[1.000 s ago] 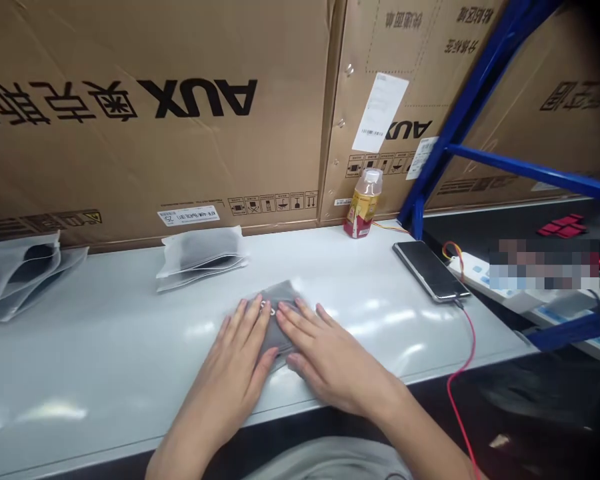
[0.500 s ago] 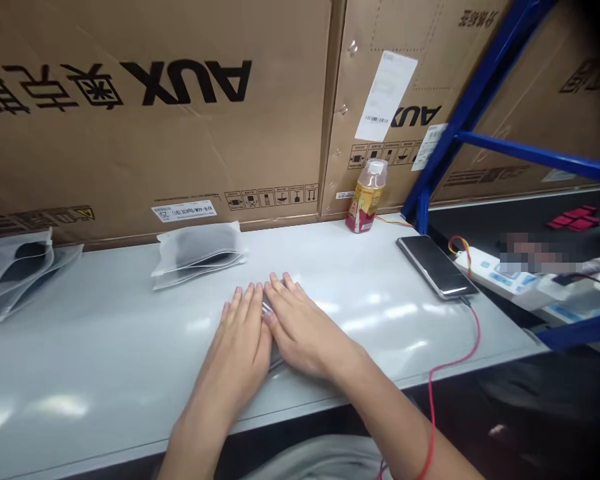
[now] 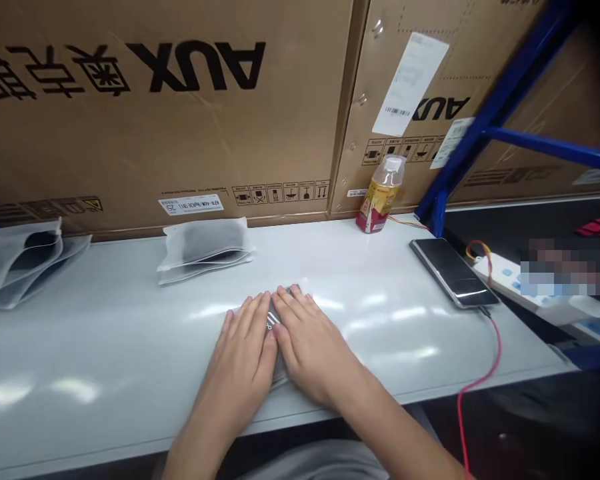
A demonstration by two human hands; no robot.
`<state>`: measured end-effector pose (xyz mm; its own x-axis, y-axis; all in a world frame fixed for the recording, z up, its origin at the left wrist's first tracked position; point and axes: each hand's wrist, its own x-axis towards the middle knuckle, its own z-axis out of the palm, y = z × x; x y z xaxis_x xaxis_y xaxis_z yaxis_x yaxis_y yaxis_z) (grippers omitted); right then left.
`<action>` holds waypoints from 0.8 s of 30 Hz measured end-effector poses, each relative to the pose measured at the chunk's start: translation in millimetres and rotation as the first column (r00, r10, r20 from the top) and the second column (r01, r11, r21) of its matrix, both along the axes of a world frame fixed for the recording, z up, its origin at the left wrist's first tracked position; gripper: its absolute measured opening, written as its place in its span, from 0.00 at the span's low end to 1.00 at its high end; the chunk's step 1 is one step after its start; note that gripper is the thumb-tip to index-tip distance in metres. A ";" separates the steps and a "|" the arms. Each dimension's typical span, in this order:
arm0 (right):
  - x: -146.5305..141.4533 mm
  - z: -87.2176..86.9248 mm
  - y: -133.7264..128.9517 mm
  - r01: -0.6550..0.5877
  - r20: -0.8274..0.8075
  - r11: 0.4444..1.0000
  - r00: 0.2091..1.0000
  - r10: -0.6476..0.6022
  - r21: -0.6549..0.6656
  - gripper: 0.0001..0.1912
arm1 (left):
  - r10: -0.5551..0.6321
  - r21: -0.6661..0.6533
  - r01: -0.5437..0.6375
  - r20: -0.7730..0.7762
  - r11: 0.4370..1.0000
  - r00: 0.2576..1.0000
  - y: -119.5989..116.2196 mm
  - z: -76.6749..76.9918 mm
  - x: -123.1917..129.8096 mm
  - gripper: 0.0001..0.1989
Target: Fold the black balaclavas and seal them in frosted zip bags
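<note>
Flat on a packet (image 3: 274,319) at the table's front lies my left hand (image 3: 243,347), its fingers stretched forward. My right hand (image 3: 313,340) rests on the same packet from the right, fingers also extended, the two hands nearly touching. Between them shows a dark surface with white marks under clear or frosted plastic; the rest of the packet is mostly hidden. Beyond the hands, a frosted pouch stack (image 3: 205,247) with dark contents lies near the boxes. More frosted pouches (image 3: 27,263) lie at the far left.
Large cardboard boxes (image 3: 220,147) stand along the back of the white table (image 3: 115,347). A drink bottle (image 3: 380,197), a phone (image 3: 453,272) with a red cable (image 3: 495,360), a blue rack post (image 3: 485,120) and a power strip (image 3: 510,277) are on the right.
The view has shifted slightly. Both hands remain flat on the packet, with a little more of its dark, white-marked surface showing between them.
</note>
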<state>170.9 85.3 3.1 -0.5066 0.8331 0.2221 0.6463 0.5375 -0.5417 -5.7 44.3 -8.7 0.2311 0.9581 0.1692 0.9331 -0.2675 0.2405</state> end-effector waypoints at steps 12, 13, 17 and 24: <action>-6.9 -6.3 -69.4 -0.244 -0.067 0.730 0.927 0.368 0.638 0.09 | -0.111 -0.157 0.125 0.097 0.980 0.989 -11.6 22.3 -27.2 0.28; -13.4 -10.5 -71.6 -0.265 -0.033 0.713 0.927 0.374 0.649 0.10 | -0.105 -0.174 0.124 0.111 0.977 0.988 -10.9 24.8 -27.7 0.28; -31.6 -16.5 -65.3 -0.246 0.008 0.682 0.943 0.332 0.689 0.09 | -0.085 -0.252 0.132 0.187 0.959 0.979 -8.8 31.8 -31.6 0.26; 18.8 2.6 -50.5 -0.221 0.037 0.730 0.965 0.259 0.647 0.08 | -0.093 -0.185 0.126 0.179 0.975 0.979 -9.4 27.4 -31.1 0.25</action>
<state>189.7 34.8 5.7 -0.6418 0.3365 0.6891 0.4291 0.9023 -0.0410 -36.9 34.9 18.8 0.3204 0.9469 0.0274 0.8423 -0.2981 0.4490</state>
